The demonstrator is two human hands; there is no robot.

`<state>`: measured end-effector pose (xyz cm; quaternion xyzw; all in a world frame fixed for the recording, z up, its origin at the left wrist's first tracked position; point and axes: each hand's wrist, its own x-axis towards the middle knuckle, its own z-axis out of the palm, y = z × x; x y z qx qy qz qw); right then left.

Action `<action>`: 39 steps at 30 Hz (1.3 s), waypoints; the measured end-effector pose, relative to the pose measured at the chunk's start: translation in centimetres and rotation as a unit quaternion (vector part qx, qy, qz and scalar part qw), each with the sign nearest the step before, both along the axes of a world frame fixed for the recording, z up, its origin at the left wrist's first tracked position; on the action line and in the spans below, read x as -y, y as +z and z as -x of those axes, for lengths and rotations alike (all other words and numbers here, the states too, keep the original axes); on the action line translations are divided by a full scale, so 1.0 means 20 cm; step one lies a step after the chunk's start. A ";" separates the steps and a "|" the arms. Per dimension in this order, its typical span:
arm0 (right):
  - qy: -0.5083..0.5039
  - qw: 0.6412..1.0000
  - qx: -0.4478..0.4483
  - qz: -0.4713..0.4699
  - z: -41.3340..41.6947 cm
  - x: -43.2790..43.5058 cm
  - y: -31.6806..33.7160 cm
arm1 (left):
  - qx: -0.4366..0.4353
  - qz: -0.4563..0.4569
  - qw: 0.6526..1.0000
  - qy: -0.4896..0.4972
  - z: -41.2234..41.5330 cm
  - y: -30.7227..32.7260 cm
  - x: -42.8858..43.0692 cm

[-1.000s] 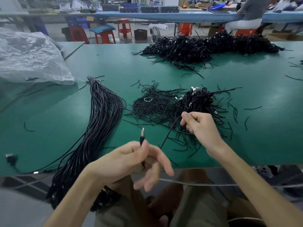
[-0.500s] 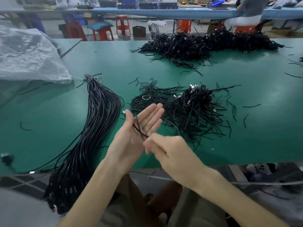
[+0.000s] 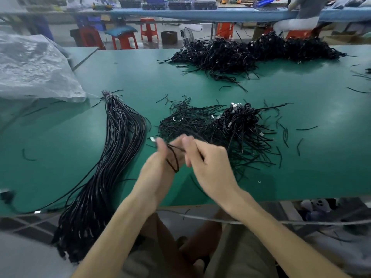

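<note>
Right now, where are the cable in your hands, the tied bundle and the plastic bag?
cable [image 3: 175, 163]: head view, lower curve of its loop.
tied bundle [image 3: 120, 141]: head view, strands at mid-length.
plastic bag [image 3: 34, 67]: head view, crumpled top surface.

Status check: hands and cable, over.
Left hand holds black cable, loop lying against it, motion-blurred. Right hand pinches the same cable. Loose cable pile just beyond the hands, nothing between them.

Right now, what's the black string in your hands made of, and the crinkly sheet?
The cable looks like matte black rubber or plastic: it bends in loops. Its tip glints like metal. The sheet seems clear plastic, wrinkled and shiny.
</note>
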<state>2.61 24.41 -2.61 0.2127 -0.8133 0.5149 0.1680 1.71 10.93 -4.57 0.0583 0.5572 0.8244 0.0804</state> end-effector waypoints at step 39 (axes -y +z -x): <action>0.092 0.965 0.241 0.052 0.00 -0.04 -0.11 | 0.005 -0.041 0.994 -0.104 -0.08 0.03 0.02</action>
